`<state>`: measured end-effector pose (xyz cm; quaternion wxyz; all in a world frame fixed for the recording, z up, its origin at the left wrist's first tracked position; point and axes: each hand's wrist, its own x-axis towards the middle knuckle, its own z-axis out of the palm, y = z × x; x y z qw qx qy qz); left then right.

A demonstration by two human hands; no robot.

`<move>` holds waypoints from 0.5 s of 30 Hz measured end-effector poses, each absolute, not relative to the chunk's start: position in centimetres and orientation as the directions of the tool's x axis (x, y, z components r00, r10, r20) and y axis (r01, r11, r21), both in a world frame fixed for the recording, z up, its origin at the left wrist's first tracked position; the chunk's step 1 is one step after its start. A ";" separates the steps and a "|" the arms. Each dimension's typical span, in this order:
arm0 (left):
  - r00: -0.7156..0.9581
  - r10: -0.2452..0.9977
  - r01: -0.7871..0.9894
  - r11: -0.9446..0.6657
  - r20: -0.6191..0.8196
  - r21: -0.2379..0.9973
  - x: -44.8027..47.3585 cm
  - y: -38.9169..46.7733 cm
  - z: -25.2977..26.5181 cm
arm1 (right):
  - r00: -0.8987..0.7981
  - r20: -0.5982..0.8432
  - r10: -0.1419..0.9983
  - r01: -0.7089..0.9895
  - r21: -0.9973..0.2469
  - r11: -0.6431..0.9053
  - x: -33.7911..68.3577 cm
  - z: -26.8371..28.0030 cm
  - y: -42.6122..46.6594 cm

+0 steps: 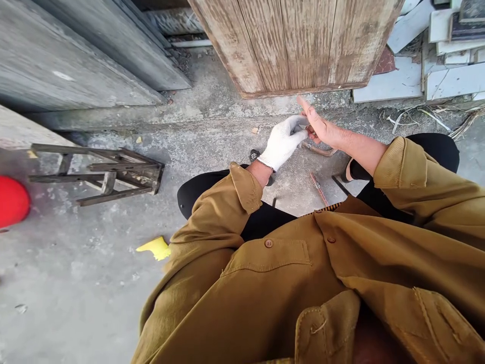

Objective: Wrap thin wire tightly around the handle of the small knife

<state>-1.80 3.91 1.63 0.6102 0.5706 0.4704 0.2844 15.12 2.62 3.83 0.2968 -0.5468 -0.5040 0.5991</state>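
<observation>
My left hand (pixel 283 141) wears a white knitted glove. Its fingers are bent and pressed together against the thumb side of my right hand (pixel 321 126); whatever they grip, if anything, is hidden. Bare, with its fingers stretched out and pointing away from me, my right hand meets the glove in front of my knees. On the concrete just below lies a curved, rusty brown piece (pixel 320 150). Nearer to me are a thin reddish-brown rod (pixel 319 188) and a dark bar (pixel 341 185).
Ahead leans a worn wooden panel (pixel 291 45). A small wooden stool (pixel 108 174) lies on its side at the left, near a red rounded object (pixel 13 201) and a yellow scrap (pixel 156 248). Grey boards (pixel 76 55) stand at the upper left; white tiles (pixel 394 78) lie at the upper right.
</observation>
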 end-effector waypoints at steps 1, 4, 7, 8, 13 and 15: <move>0.405 0.881 0.199 0.176 -0.245 0.964 -1.9 4.0 1.7 | -0.251 -0.364 0.897 0.188 -0.927 -0.324 15.1 3.9 2.5; 0.415 0.880 0.248 0.137 -0.233 0.959 -2.0 4.1 2.1 | -0.299 -0.386 0.873 0.180 -0.921 -0.345 15.2 4.1 2.3; 0.405 0.883 0.302 0.118 -0.239 0.946 -2.1 4.1 2.6 | -0.293 -0.380 0.877 0.184 -0.923 -0.338 15.3 4.4 2.2; 0.405 0.883 0.313 0.113 -0.240 0.943 -2.1 4.2 2.6 | -0.301 -0.370 0.879 0.191 -0.926 -0.325 15.3 4.4 2.2; 0.447 0.868 0.327 0.067 -0.216 0.943 -2.1 4.5 2.1 | -0.357 -0.330 0.874 0.253 -0.935 -0.250 15.3 4.5 2.2; 0.462 0.864 0.312 0.051 -0.198 0.949 -2.0 4.6 2.0 | -0.370 -0.320 0.872 0.281 -0.933 -0.223 15.3 4.4 2.3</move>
